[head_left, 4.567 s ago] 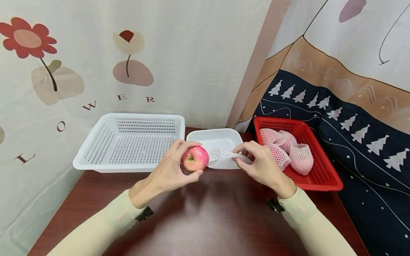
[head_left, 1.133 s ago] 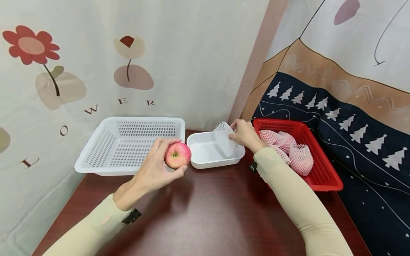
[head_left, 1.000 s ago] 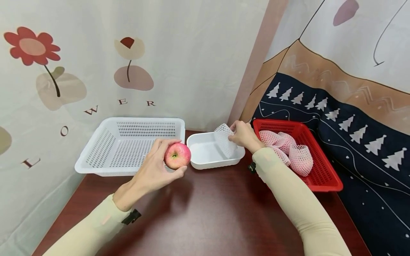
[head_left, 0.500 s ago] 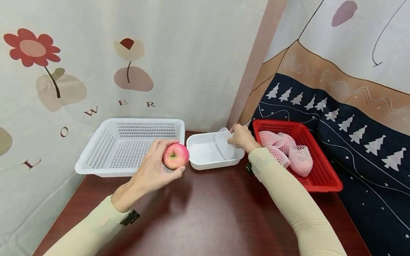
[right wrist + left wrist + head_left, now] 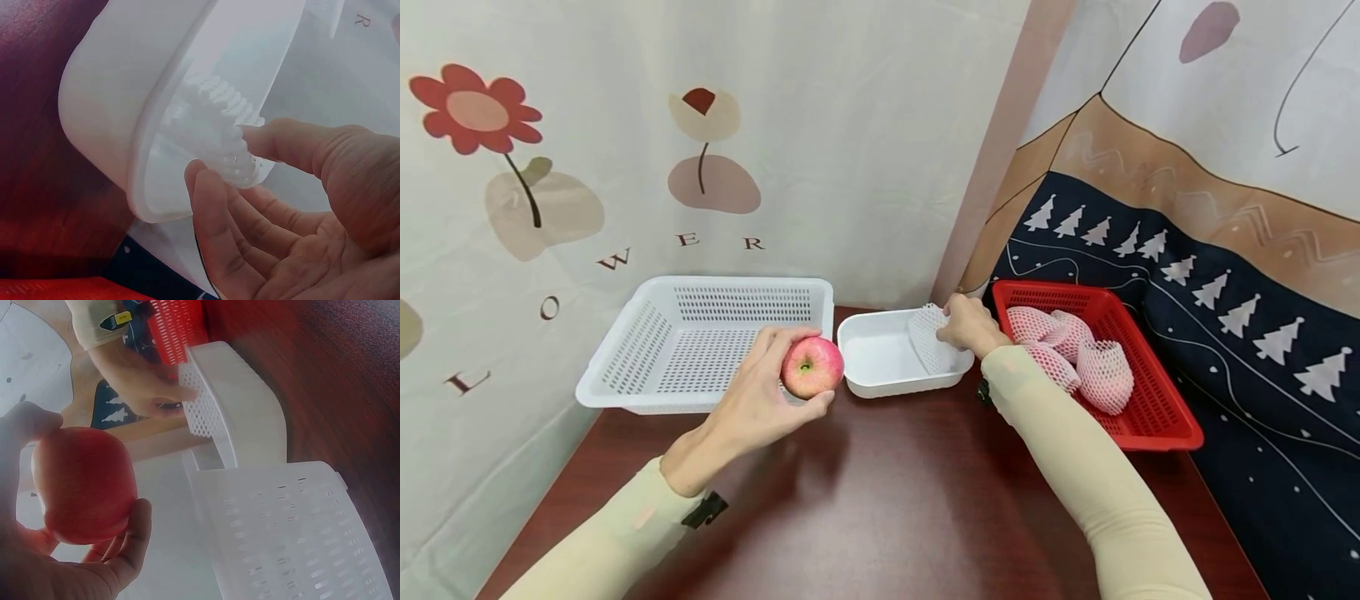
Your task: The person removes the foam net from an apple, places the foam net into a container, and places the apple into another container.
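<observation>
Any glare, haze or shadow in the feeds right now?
Head: glare on the dark table, soft shadow below the left hand; left wrist: milky haze, the apple looking dim; right wrist: pale wash, so the foam net nearly blends into the white tray.

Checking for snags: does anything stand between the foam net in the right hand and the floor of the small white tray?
Nothing visible does: the right hand pinches the foam net, which hangs into the white tray. The left hand holds the apple off to the left.
</observation>
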Tool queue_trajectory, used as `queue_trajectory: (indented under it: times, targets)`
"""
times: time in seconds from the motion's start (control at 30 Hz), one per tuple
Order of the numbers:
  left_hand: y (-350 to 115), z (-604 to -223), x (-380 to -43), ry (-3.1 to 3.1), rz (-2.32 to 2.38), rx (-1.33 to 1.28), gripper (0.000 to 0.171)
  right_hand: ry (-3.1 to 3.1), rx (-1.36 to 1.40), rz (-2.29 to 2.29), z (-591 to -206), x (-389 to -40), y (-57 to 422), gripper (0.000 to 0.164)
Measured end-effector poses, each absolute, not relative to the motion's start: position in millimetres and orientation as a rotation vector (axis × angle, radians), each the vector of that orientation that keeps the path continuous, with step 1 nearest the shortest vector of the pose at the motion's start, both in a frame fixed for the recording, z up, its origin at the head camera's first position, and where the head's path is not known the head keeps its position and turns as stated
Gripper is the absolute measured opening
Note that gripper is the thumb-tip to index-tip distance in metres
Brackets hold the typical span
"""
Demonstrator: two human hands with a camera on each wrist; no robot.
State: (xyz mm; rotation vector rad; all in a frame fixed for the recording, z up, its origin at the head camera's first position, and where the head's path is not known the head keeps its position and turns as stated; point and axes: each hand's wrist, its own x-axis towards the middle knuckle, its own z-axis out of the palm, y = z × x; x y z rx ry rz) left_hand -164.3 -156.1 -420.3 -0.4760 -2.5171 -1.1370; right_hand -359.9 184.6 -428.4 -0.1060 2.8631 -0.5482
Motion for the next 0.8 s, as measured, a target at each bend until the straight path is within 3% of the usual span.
queue_trajectory:
  times: [0.33,0.8]
  targets:
    - [-155,-421,-165,-2.525,-1.128,-0.468,0.080,2.919,-0.125,-0.497,-412,-339,184,0.053]
    - [-152,-424,-167,-2.535,-1.145,-0.468,0.079,2.920,-0.163,-0.528,-411,-338,191,0.044]
